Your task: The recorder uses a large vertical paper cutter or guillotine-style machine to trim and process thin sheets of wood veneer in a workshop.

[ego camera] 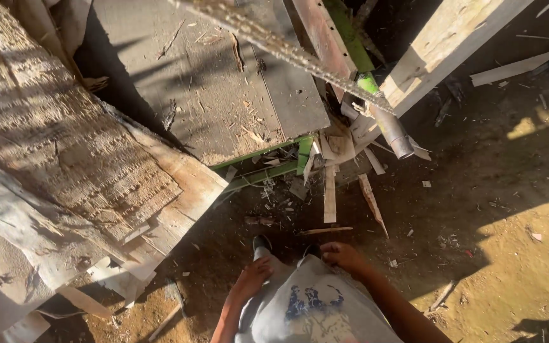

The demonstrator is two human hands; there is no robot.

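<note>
While standing, two hands, left hand point(253, 274), right hand point(342, 255), empty.

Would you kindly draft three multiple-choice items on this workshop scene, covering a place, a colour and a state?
1. Where do the long pale wood splinters lie?
A. on the dirt floor below the bench
B. on the grey shirt
C. in a hand

2. What colour is the metal frame under the grey worn bench top?
A. red
B. green
C. blue

3. What does the person's right hand hold?
A. a hammer
B. a plank
C. nothing visible

Answers: 1 A, they rest on the ground ahead of the dark shoe. 2 B, its bars show green. 3 C, it and the left hand sit loosely curled at the shirt.
</note>
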